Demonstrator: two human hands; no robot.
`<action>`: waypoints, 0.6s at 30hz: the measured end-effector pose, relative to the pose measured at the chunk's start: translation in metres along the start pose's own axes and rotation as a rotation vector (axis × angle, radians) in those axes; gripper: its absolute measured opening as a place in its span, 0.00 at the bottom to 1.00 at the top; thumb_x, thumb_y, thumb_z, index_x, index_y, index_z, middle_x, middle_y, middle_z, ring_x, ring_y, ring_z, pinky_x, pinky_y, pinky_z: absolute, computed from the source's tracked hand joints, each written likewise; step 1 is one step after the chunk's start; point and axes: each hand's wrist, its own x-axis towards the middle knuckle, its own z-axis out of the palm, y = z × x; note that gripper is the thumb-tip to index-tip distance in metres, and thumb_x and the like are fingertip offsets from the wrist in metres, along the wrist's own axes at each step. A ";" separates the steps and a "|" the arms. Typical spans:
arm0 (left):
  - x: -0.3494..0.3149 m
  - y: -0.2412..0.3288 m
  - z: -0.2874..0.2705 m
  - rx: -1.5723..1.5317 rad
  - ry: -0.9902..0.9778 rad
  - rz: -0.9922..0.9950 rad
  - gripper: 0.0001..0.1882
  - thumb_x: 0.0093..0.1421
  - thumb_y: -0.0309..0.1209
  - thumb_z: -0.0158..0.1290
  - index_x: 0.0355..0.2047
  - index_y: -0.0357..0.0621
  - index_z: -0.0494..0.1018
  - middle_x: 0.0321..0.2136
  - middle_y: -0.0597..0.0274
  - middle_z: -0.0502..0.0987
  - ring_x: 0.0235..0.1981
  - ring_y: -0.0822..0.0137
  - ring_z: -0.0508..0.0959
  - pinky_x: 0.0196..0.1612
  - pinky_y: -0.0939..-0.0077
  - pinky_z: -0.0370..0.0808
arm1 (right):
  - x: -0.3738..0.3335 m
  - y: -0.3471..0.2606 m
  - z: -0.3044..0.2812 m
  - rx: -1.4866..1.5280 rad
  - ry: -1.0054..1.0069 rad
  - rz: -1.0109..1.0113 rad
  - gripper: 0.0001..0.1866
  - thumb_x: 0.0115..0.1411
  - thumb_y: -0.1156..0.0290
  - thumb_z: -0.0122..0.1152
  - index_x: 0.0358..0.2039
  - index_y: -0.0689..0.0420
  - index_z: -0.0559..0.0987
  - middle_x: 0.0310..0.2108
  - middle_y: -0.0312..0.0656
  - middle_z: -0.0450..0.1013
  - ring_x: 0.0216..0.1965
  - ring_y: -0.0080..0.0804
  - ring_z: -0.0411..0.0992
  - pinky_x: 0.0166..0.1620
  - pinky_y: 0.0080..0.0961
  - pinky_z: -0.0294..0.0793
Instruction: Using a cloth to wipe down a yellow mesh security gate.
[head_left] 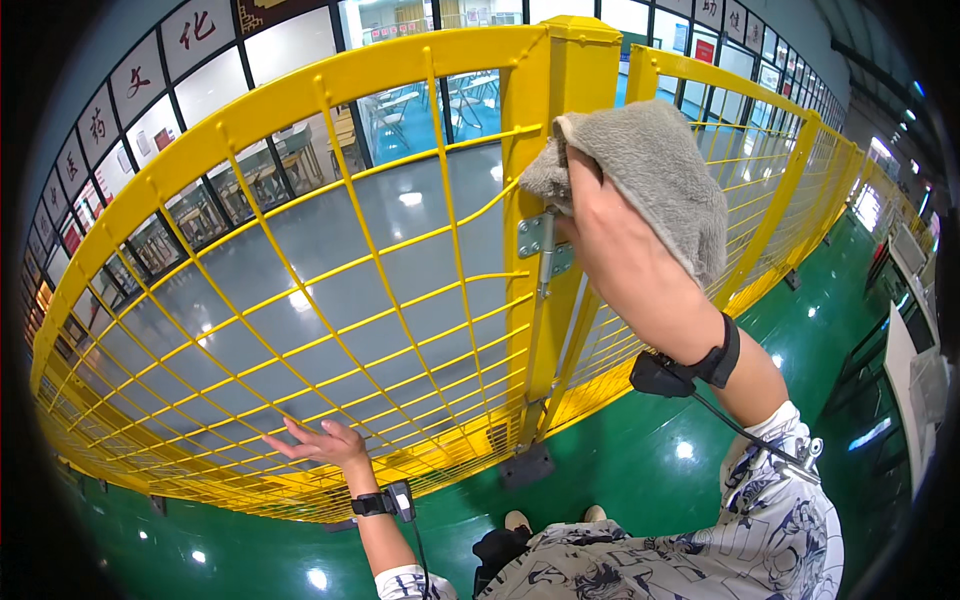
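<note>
A grey cloth is in my right hand, pressed to the upper part of a yellow fence post. Part of the cloth drapes over the back of that hand, and the fingertips are hidden behind it. Just below, a metal hinge joins the post to a yellow wire mesh panel. Lower and to the left, my left hand holds nothing; its fingers are spread in front of the mesh. Whether they touch the wires I cannot tell.
More yellow fence panels run off to the right over a green floor. White-topped tables stand at the far right. Beyond the fence lie a grey floor and glass-walled rooms with chairs. Black feet support the fence.
</note>
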 end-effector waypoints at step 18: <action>-0.004 -0.011 0.003 0.001 -0.002 0.044 0.30 0.66 0.44 0.34 0.65 0.46 0.50 0.64 0.32 0.39 0.64 0.35 0.46 0.60 0.37 0.49 | -0.013 0.016 0.015 0.654 0.030 0.093 0.20 0.42 0.77 0.67 0.40 0.61 0.78 0.34 0.54 0.74 0.36 0.53 0.72 0.42 0.37 0.72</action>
